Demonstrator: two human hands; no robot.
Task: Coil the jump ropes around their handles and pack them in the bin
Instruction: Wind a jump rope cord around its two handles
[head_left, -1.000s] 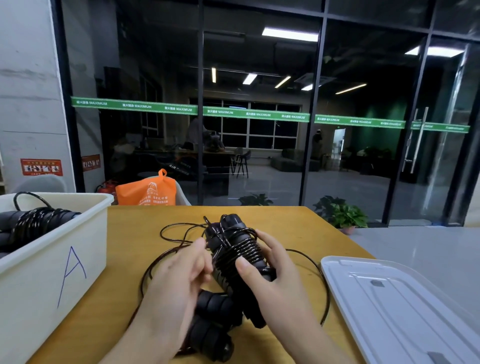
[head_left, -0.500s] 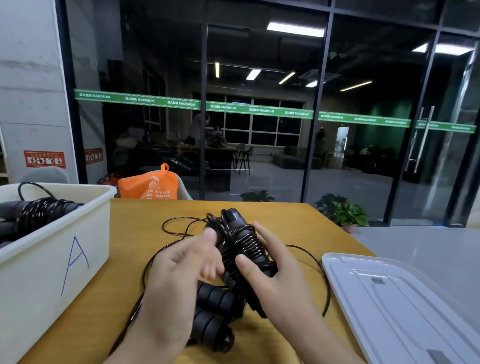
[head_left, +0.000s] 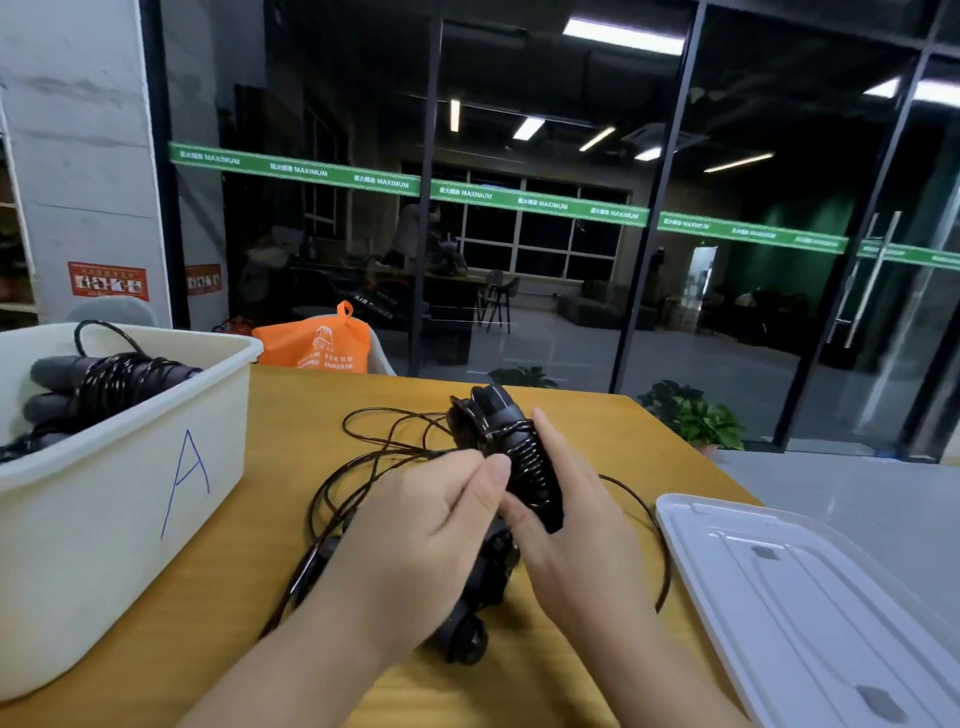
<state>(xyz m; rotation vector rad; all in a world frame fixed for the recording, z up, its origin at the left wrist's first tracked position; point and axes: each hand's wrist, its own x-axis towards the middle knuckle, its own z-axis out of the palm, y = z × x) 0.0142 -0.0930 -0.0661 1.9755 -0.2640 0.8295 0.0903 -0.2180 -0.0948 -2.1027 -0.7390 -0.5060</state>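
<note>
My right hand (head_left: 576, 525) grips the half-wound handles (head_left: 519, 457) above the table (head_left: 291, 410); my left hand (head_left: 431, 530) pinches the rope (head_left: 363, 462). Bin (head_left: 156, 467) left, lid (head_left: 810, 597) right, another handle pair (head_left: 467, 623) beneath.

Between my hands, black handles (head_left: 511, 447) wound in glossy black rope (head_left: 363, 457). Left of my hands, a cream bin (head_left: 119, 499) marked with a blue "A". Right, a white lid (head_left: 810, 597). Beneath, a yellow wood-grain table (head_left: 291, 410).
</note>
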